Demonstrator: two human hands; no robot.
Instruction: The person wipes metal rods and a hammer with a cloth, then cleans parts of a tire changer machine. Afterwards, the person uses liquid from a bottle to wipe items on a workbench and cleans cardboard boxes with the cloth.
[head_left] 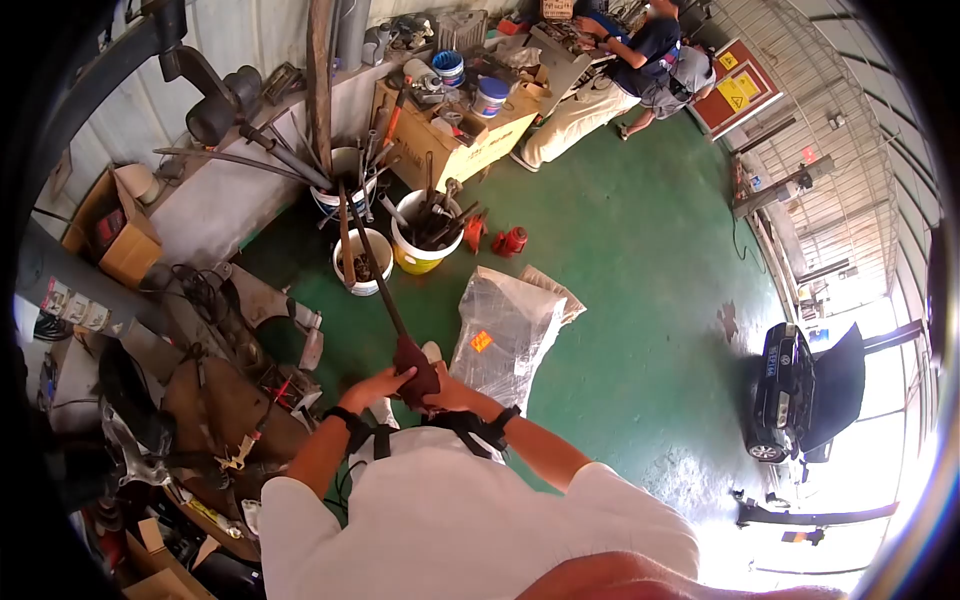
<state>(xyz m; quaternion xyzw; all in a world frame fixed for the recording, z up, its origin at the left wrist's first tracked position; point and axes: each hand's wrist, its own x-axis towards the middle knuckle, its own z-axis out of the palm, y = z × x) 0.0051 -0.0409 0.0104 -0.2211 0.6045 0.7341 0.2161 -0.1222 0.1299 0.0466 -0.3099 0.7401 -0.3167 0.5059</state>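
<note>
In front of my waist, my left hand (383, 388) and my right hand (452, 394) are closed on a dark red cloth (417, 376). The cloth is bunched around the near end of a long dark rod (378, 275). That rod slants away from me, past a white bucket (352, 262), toward another bucket crowded with long tools. Whether its far end touches anything I cannot tell. Just right of my hands lies a package wrapped in clear plastic (507, 335), with an orange label (481, 342) on it.
A white bucket of metal parts (420, 255) stands beside a red bottle jack (510, 241) on the green floor. Behind is a cluttered yellow cabinet (470, 155). One person (620, 70) works at a bench, another close by. A dark car (790, 390) is at right.
</note>
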